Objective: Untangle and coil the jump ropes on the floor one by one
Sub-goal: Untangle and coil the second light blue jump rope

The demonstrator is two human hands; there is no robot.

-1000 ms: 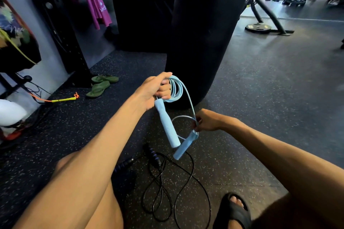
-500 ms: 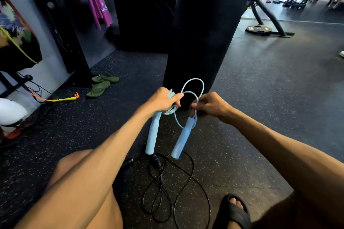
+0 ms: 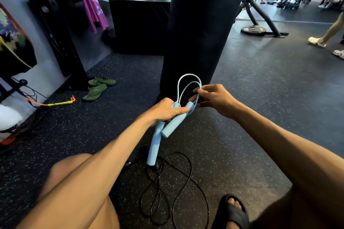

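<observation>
We judge the task to be partway through, with the first rope nearly finished and at least one more untouched. The light blue jump rope (image 3: 175, 105) is up off the floor (image 3: 251, 117), held in front of the punching bag (image 3: 195, 24), and most of its cord is already gathered into a small bundle. Our left hand (image 3: 165, 112) has its fingers and thumb curled tight round that bundle and the tops of both handles. One handle (image 3: 154, 148) hangs straight down and the other handle (image 3: 173, 124) slants out to the right beside it. Two turns of the cord stand up above the hands, and our right hand (image 3: 214, 98) pinches the cord narrowly between thumb and fingertips, just above the slanted handle. We cannot tell whether that pinch is laying down a last turn or tucking the end through. What seems to be left for this rope is to close those last turns and set the coil down. Below the hands the black jump rope (image 3: 158, 176) lies on the floor in loose, crossing loops between our knee and our sandalled foot (image 3: 232, 212), not coiled at all, so we take it as the next one. Near the wall to the left lies a yellow and orange cord (image 3: 59, 102), close to the green flip-flops (image 3: 98, 87). It may be a third rope, but we cannot be sure.
</observation>
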